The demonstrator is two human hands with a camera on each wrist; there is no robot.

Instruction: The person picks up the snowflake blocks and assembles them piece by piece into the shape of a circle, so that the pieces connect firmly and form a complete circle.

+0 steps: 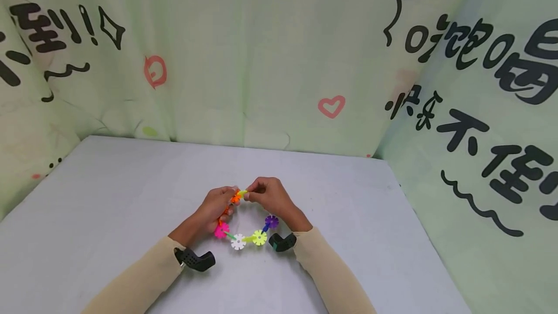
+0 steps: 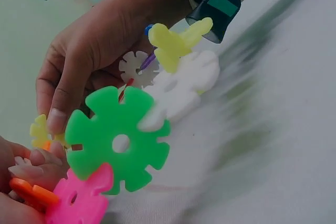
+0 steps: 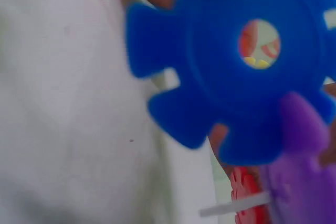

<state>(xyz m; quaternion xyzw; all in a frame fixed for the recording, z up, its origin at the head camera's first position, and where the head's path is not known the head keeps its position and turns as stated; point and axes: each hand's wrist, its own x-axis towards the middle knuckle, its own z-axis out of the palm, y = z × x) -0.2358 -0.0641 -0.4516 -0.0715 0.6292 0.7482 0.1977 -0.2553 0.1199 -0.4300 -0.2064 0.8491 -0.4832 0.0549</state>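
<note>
A chain of notched plastic snowflake discs hangs in a loop between my hands. My left hand (image 1: 214, 207) grips its left end around an orange disc (image 1: 236, 198). Finger and thumb of my right hand (image 1: 273, 196) pinch a yellow disc (image 1: 242, 192) right at that orange disc. Below the left hand come a pink disc (image 1: 221, 230), a green disc (image 2: 118, 137), a white disc (image 1: 238, 242) and another yellow disc (image 1: 259, 237). A blue disc (image 3: 210, 72) and a purple disc (image 1: 272, 222) follow under the right hand, where a red disc (image 3: 245, 192) also shows. Fingers partly hide the joined ends.
The hands are over a white-covered table (image 1: 131, 197). A pale green curtain (image 1: 209, 62) with black lettering and red hearts hangs behind and at the sides. Black wrist cameras sit on the left wrist (image 1: 194, 259) and right wrist (image 1: 282, 242), close to the chain.
</note>
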